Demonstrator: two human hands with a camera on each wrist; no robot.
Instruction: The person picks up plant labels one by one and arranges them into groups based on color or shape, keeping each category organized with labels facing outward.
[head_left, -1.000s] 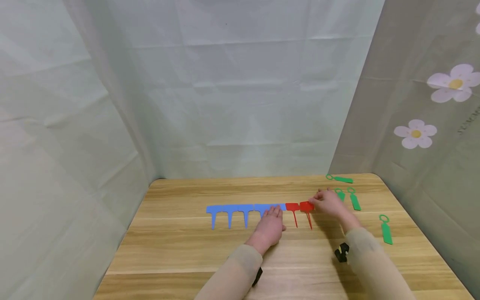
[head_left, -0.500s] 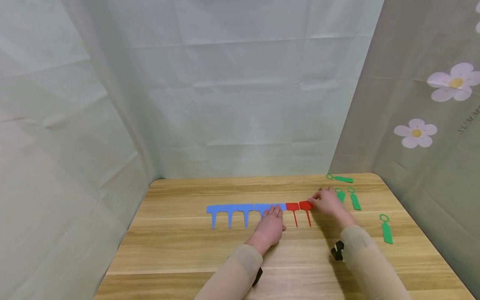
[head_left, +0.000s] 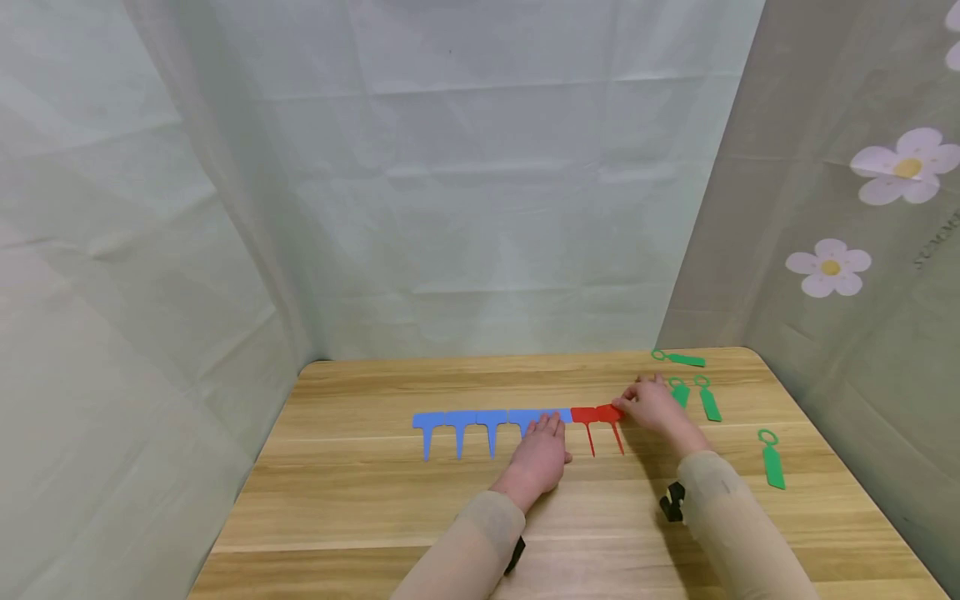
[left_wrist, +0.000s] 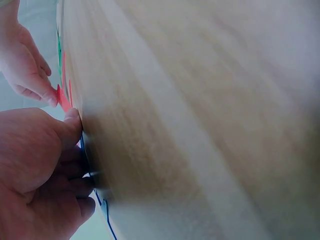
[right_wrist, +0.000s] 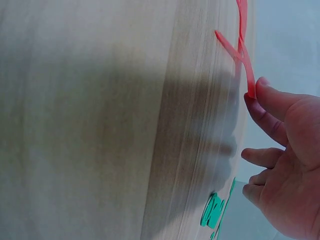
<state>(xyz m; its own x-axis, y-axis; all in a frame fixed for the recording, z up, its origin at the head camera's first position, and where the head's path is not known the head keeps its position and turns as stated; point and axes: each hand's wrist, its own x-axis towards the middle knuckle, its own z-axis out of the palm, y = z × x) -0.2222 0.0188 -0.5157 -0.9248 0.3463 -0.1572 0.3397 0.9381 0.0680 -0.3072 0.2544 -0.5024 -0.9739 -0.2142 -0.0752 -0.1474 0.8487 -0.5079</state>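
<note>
Several blue T-shaped plant labels [head_left: 430,420] lie in a row on the wooden table, stems toward me. My left hand [head_left: 542,455] rests its extended fingers on the right end of that row, hiding part of it. To the right comes a flat red T-shaped plant label [head_left: 583,414]. Beside it, my right hand [head_left: 656,408] pinches another red T-shaped plant label [head_left: 609,412] by its right edge between thumb and forefinger. In the right wrist view this pinched red label [right_wrist: 250,80] is tilted, its held edge raised off the wood.
Several green ring-topped tags lie at the right: one green tag [head_left: 773,465] nearer me, another green tag [head_left: 709,403] behind the right hand, and a sideways green tag [head_left: 686,360] near the far edge. Fabric walls [head_left: 495,208] enclose the table [head_left: 337,500].
My right hand has shifted slightly left with the pinched red label, whose head now meets the neighbouring red one. The left hand has stayed in place.
</note>
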